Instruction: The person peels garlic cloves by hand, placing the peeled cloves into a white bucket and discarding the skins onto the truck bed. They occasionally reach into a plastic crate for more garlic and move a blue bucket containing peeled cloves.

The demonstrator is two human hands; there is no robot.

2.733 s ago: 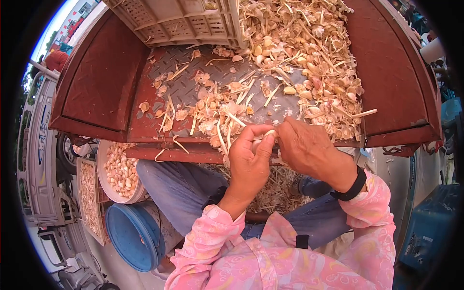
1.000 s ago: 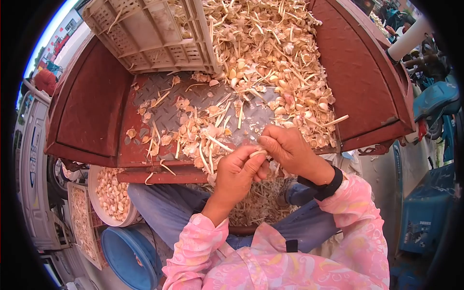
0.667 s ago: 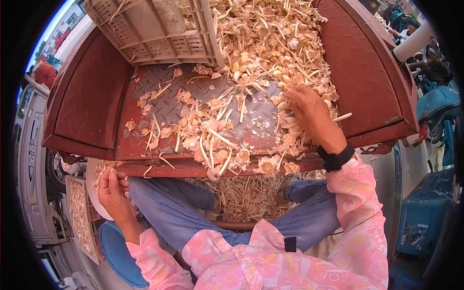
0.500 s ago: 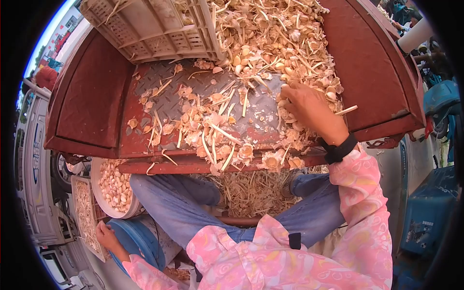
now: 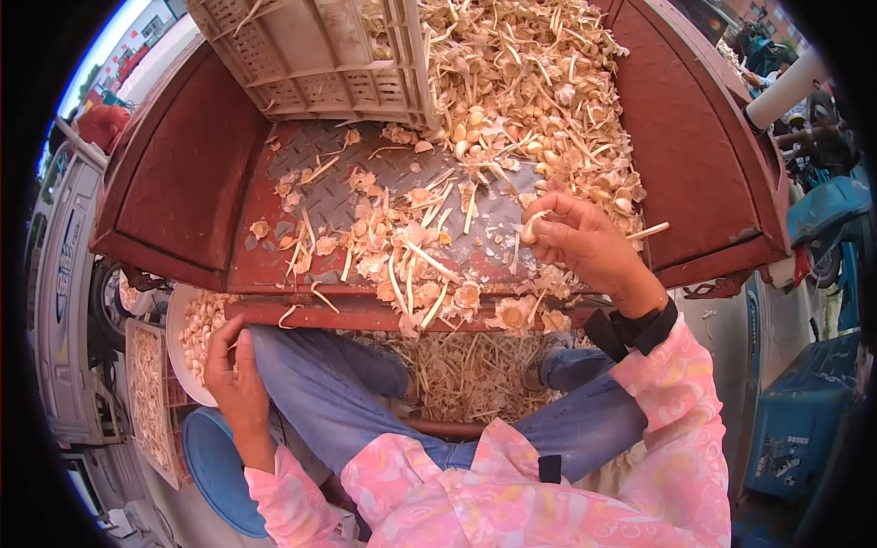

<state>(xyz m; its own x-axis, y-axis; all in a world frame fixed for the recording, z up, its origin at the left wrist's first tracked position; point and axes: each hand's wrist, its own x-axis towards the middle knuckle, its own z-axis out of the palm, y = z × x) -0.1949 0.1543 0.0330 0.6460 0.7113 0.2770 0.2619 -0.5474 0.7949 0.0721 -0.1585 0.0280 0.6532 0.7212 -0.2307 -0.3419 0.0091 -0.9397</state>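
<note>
Between the thumb and fingers of my right hand (image 5: 585, 239) is a pale garlic clove (image 5: 533, 226), held over the right part of the red metal truck bed (image 5: 306, 260). A large heap of garlic cloves, skins and dry stalks (image 5: 539, 91) lies beyond that hand. More skins and stalks (image 5: 393, 237) are scattered nearer the bed's front edge. My left hand (image 5: 234, 365) is raised by my left knee, its fingers apart and nothing seen in them. It is beside a white bucket of garlic cloves (image 5: 198, 333), partly covering it.
A plastic crate (image 5: 320, 68) stands tilted on the bed at the upper left. Below left are a blue bucket (image 5: 224, 470) and a crate of garlic (image 5: 148, 393). Stalk litter (image 5: 475, 374) covers the ground between my feet. A grey vehicle (image 5: 68, 301) is at far left.
My left hand has risen from beside the blue bucket to the white bucket. My right hand has drawn back from the heap, and a clove now shows in its fingers.
</note>
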